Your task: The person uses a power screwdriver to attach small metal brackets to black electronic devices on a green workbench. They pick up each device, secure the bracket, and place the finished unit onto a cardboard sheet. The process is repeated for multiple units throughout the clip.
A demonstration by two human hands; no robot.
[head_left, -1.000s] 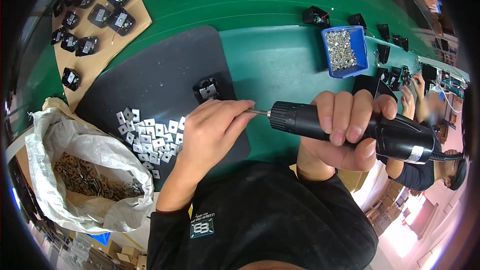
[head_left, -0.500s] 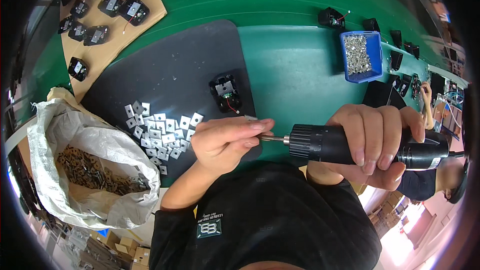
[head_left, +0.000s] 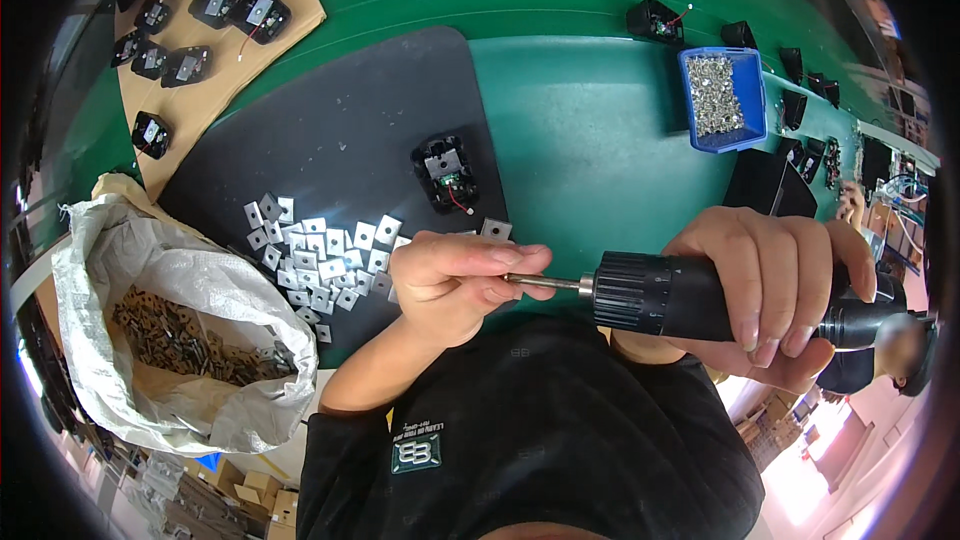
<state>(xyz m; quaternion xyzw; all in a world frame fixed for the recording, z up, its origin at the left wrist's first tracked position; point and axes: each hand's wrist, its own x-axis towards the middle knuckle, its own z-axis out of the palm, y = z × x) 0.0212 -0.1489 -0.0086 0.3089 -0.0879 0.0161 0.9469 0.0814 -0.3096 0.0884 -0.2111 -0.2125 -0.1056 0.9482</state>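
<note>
My right hand (head_left: pixel 765 285) grips a black electric screwdriver (head_left: pixel 680 292) held level, its metal bit pointing left. My left hand (head_left: pixel 455 280) is closed with its fingertips pinched at the tip of the bit; whatever it holds there is hidden by the fingers. Both hands hover over the near edge of a black mat (head_left: pixel 340 130). On the mat lie a small black part with a red wire (head_left: pixel 445 172), a pile of several small square metal plates (head_left: pixel 320 255) and one single plate (head_left: pixel 496 230) just above my left hand.
A white sack of dark metal pieces (head_left: pixel 170 340) stands at the left. A brown board (head_left: pixel 215 50) holds several black parts at the far left. A blue bin of screws (head_left: pixel 720 98) and more black parts (head_left: pixel 655 18) sit on the green table at the far right.
Both hands have drawn closer to my body and lower in view. My left fingers stay pinched at the screwdriver's bit, and the black part lies farther from them.
</note>
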